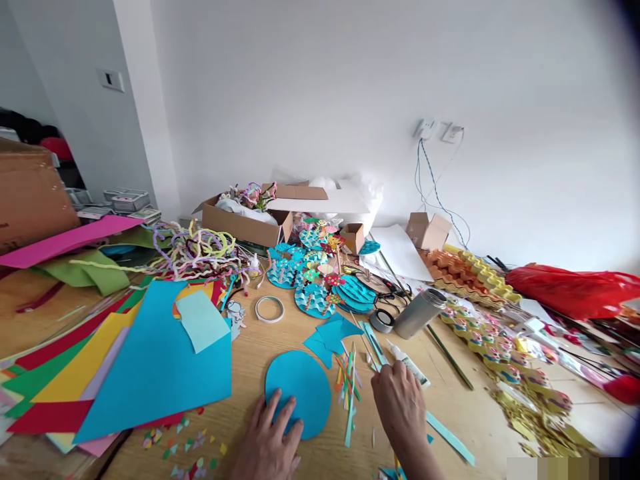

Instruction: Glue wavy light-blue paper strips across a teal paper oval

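Note:
My left hand [273,437] lies with fingers spread on the lower left of a blue paper disc [299,393], which is flat on the table. To the right, my right hand [400,400] is closed with its fingers pressed together; what it holds, if anything, is hidden. A long light-blue paper strip [450,438] passes beneath this hand. Just beyond its knuckles lies a white glue bottle [415,368] on its side. Between the hands are narrow coloured paper strips [349,393]. Blue paper offcuts [333,335] lie above the disc.
Fanned coloured paper sheets [200,373] cover the left side. A roll of tape [269,309], a steel flask [420,313] lying tilted and its lid [383,321] are farther back. Blue paper ornaments [315,299] cluster mid-table. Painted egg-carton pieces [500,357] line the right.

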Motion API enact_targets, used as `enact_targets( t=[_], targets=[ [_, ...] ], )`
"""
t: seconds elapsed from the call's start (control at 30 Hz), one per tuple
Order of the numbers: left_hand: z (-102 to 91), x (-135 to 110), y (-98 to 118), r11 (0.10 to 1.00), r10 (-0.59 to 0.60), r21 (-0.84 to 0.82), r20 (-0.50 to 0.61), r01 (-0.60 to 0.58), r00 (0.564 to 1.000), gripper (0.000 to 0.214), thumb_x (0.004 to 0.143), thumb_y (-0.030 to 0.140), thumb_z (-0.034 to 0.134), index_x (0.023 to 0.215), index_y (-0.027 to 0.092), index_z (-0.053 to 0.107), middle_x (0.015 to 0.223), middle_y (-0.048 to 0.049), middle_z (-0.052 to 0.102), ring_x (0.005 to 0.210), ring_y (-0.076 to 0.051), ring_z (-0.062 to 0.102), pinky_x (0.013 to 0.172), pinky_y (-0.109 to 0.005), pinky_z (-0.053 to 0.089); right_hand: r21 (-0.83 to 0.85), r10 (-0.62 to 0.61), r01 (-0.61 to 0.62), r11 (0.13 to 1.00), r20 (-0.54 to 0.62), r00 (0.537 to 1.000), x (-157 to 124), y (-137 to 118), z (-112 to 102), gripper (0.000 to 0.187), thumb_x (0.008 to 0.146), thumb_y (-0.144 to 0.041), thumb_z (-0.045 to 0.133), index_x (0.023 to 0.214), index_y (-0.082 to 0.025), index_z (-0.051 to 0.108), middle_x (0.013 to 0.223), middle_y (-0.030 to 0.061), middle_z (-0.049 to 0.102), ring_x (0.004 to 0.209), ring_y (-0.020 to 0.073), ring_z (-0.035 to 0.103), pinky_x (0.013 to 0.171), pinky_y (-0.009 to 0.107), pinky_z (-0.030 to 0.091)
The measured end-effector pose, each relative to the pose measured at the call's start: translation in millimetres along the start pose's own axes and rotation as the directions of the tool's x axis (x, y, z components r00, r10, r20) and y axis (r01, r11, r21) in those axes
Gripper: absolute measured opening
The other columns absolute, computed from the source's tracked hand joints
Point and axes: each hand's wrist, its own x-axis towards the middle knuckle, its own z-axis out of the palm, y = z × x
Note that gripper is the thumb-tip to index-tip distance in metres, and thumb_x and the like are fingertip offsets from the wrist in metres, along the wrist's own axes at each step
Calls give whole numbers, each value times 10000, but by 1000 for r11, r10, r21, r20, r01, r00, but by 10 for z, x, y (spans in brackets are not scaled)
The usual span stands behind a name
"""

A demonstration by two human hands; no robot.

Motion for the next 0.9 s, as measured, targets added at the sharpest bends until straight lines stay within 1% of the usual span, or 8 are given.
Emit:
enact_targets(
  t=[0.2, 0.27, 0.33, 0.5, 0.63, 0.7, 0.8, 0.9],
  targets=[
    [15, -17, 13, 1000, -10, -14, 16, 10, 1000, 347, 827, 355, 584, 1168, 292, 600, 1324, -17, 565, 1212, -264, 453, 991, -373, 312, -32, 30, -35, 999, -132, 991, -28, 203, -216, 195, 877, -184, 481, 745, -160, 622, 798, 104, 564, 784, 256, 559, 720, 355, 378],
    [14, -22, 10, 1000, -4, -3, 7, 4, 1000, 342, 829, 363, 579, 1161, 286, 601, 1327, -18, 563, 1210, -269, 452, 985, -380, 311, 0, 49, -49, 999, -168, 985, -16, 204, -291, 197, 888, -212, 475, 753, -167, 612, 794, 96, 553, 782, 250, 548, 721, 351, 379],
    [17, -24, 5, 1000, 8, 6, -5, -8, 1000, 341, 828, 379, 578, 1153, 280, 603, 1326, -22, 563, 1208, -271, 449, 983, -384, 307, 85, 9, 7, 996, -192, 981, 12, 116, -370, 209, 903, -234, 465, 753, -183, 602, 795, 86, 548, 775, 234, 539, 723, 338, 381],
    [40, -17, -1, 1000, 20, 5, -18, -20, 1000, 366, 817, 413, 588, 1160, 285, 591, 1323, -28, 558, 1214, -267, 440, 990, -384, 312, 233, -262, 291, 928, -150, 953, 208, -501, -512, 238, 912, -186, 436, 748, -215, 606, 802, 72, 562, 771, 213, 527, 702, 309, 369],
    [97, -7, -10, 999, 24, 36, -42, -22, 999, 333, 812, 424, 596, 1115, 287, 604, 1285, -22, 589, 1186, -269, 480, 954, -394, 361, 239, -346, 340, 910, -18, 938, 554, -1070, -452, 201, 867, -106, 464, 817, -168, 647, 868, 109, 597, 854, 242, 550, 718, 313, 379],
    [158, -8, -24, 996, 43, 82, -88, -36, 995, 281, 825, 421, 588, 1075, 296, 615, 1254, -8, 614, 1150, -264, 518, 914, -390, 397, 243, -356, 348, 905, -12, 934, 748, -1269, -384, 226, 850, -60, 454, 856, -143, 664, 905, 133, 614, 890, 257, 560, 737, 320, 392],
    [273, -23, -51, 984, 71, 176, -193, -37, 979, 203, 868, 338, 558, 1063, 340, 611, 1214, 44, 641, 1097, -225, 568, 873, -358, 433, 256, -371, 367, 894, -33, 928, 988, -1453, -301, 276, 858, -37, 412, 906, -118, 671, 974, 161, 622, 930, 279, 565, 753, 342, 413],
    [351, -33, -64, 974, 98, 223, -244, -43, 965, 195, 888, 331, 533, 1066, 363, 608, 1189, 60, 654, 1072, -210, 588, 859, -346, 455, 280, -386, 384, 880, -51, 921, 1141, -1550, -274, 280, 862, -35, 407, 899, -124, 670, 972, 154, 627, 956, 280, 565, 763, 345, 428]
  ],
)
